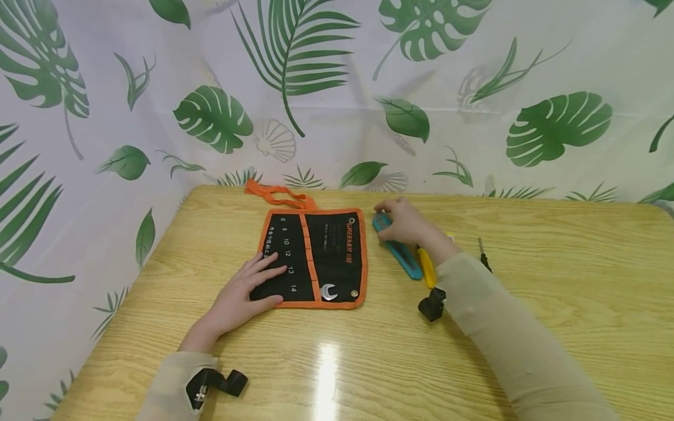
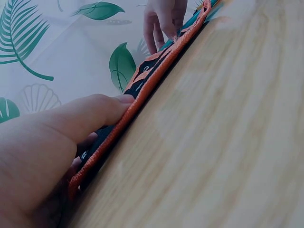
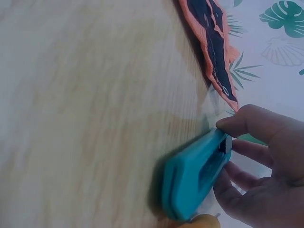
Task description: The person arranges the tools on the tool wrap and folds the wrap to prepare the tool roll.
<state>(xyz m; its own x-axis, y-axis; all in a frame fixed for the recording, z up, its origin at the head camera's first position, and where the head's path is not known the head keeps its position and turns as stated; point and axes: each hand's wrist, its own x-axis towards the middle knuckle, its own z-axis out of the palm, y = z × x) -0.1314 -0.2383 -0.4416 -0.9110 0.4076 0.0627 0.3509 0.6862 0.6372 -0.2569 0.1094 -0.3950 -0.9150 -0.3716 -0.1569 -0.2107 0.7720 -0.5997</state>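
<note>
A black tool pouch with orange edging (image 1: 337, 251) lies unfolded on the table, printed with size numbers. My left hand (image 1: 244, 292) rests on its left side with fingers spread; the left wrist view has the thumb (image 2: 107, 107) along the orange edge. To the right of the pouch, my right hand (image 1: 406, 223) holds a teal utility knife (image 1: 405, 260) near its far end. In the right wrist view, thumb and fingers pinch the knife (image 3: 187, 183) by its sides. The open-ended head of a wrench (image 1: 329, 292) shows on the pouch's lower part.
A yellow-handled tool (image 1: 427, 269) lies beside the knife, partly hidden by the right forearm. Farther right is a small screwdriver (image 1: 483, 256), also partly covered by the sleeve. Orange ties (image 1: 281, 196) trail from the pouch's far edge. A leaf-printed curtain (image 1: 326, 140) hangs behind the table.
</note>
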